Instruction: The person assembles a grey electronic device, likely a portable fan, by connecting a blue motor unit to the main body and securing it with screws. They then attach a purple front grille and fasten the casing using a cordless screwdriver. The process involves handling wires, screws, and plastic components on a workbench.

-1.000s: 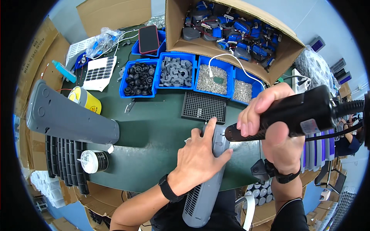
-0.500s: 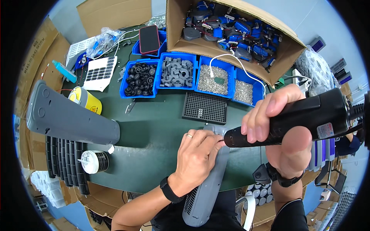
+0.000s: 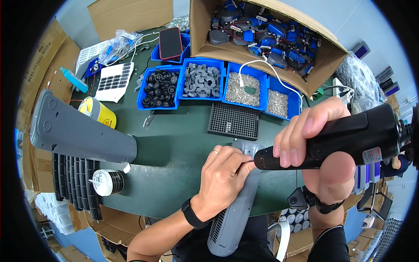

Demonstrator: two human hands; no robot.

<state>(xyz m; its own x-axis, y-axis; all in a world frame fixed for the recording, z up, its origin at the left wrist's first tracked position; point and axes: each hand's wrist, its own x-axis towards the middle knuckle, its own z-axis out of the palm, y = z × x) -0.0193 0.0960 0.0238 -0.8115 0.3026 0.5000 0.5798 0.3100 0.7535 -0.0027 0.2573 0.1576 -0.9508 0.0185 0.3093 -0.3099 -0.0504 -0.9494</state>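
A long grey plastic housing (image 3: 238,214) with a slotted vent near its lower end lies from the table's front edge toward my body. My left hand (image 3: 221,174) rests over its upper part, thumb and forefinger pinched together beside the driver's tip; whatever they hold is too small or hidden to make out. In my right hand (image 3: 314,139) is a black electric screwdriver (image 3: 345,135), fingers wrapped round its body. Its nose points left, right at my left fingertips above the housing. The bit is mostly hidden.
Blue bins hold black wheels (image 3: 159,88), grey clips (image 3: 201,81) and screws (image 3: 243,89). A black perforated tray (image 3: 233,121) lies before them. Behind stands a carton (image 3: 198,32) of blue and grey parts. At left are another grey housing (image 3: 83,129), a yellow tub (image 3: 102,113) and a white-lidded jar (image 3: 108,182).
Almost nothing differs. The screwdriver and my right hand have shifted very slightly to the right; my left hand keeps its pinch at the driver's tip.
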